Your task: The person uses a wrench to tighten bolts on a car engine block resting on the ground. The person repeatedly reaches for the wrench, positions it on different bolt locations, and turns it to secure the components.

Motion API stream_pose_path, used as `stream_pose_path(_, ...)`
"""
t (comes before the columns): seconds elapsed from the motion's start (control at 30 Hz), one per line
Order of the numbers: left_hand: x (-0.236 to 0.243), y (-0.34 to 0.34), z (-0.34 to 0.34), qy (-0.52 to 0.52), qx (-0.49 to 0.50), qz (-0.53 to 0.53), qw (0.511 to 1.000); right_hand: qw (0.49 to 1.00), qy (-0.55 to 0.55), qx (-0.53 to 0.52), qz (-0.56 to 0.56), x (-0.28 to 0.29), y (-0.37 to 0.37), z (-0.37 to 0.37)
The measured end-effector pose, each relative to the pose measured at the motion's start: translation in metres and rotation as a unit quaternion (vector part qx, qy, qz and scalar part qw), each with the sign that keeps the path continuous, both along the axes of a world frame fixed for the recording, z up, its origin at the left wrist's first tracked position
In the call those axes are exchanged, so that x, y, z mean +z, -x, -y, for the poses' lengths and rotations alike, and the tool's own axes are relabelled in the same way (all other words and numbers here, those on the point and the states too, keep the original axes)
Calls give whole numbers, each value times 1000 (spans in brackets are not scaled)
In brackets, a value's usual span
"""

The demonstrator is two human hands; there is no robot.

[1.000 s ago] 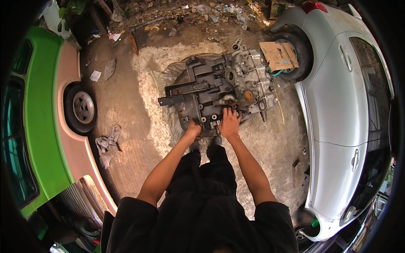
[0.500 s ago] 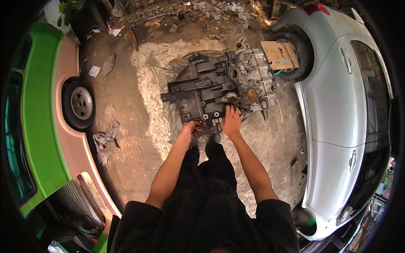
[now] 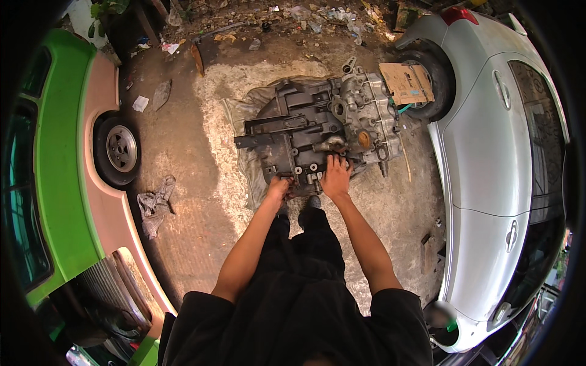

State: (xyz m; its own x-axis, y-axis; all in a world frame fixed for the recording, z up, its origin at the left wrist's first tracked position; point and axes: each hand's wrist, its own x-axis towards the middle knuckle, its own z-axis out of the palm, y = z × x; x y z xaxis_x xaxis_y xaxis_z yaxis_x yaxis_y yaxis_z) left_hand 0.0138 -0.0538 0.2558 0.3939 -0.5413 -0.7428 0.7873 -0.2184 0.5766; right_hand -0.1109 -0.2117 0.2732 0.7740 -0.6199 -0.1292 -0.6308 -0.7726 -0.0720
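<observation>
A greasy car engine lies on a crumpled sheet on the ground in front of me. Its dark block is on the left and its bare metal head on the right. At the near left corner of the block is my left hand, its fingers curled closed; whatever lies between them is too small to make out. My right hand grips the engine's near side with bent fingers, just below an orange-brown round opening. The fingertips partly disappear among the engine parts.
A green and pink vehicle stands at the left, a silver car at the right. Cardboard leans on the silver car's wheel. A rag lies on the concrete near the left vehicle. Litter and leaves cover the far ground.
My left hand has shifted slightly and turned, its fingers curling at the block's near edge. My right hand stays in place on the engine. The whole view has moved a little.
</observation>
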Motion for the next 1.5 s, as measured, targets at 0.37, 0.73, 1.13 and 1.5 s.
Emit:
stream_pose_path(0.37, 4, 7, -6, -7, 45, 26, 999, 999, -8, 30, 8, -3, 9, 7)
stream_pose_path(0.73, 13, 32, -20, 101, 97, -119, 983, 995, -40, 58, 73, 1, 17, 11)
stream_pose_path(1.13, 33, 56, 5, -48, 106, 59, 991, 958, -180, 117, 188, 11, 32, 33)
stream_pose_path(1.5, 95, 163, 123, 93, 48, 259, 960, 860, -354, -22, 368, 44, 172, 134)
